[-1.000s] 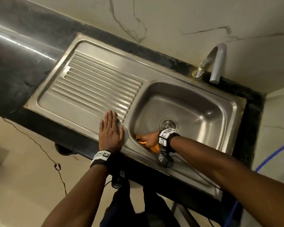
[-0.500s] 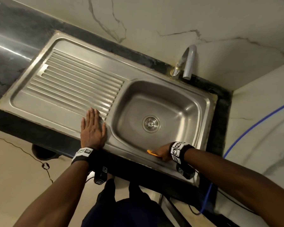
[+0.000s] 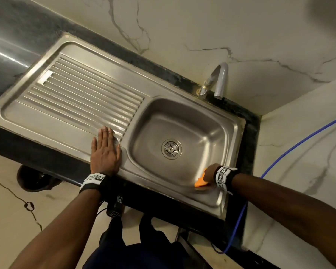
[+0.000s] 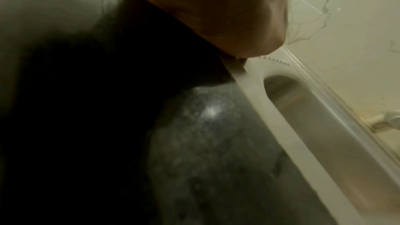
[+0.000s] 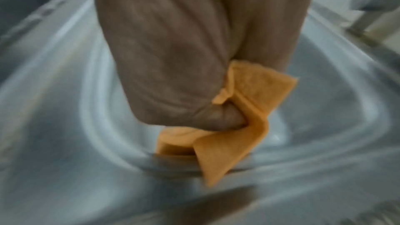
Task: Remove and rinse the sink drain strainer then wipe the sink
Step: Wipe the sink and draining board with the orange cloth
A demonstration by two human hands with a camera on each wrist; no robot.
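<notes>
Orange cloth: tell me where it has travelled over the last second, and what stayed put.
The right hand, gripping the orange cloth, has swept it along the basin's near wall, from the corner nearest the left hand to the opposite near corner. The left hand stays flat on the drainboard; the strainer stays in the drain.

No legible text, brand, no. or sign in any view. Only markings: black-and-white square code tags on left wristband, right wristband and the small black unit under the left wrist; patterns only, no letters or digits. Sink, tap, cloth: no stamp or label seen. Wrist views too blurred for fine print.
</notes>
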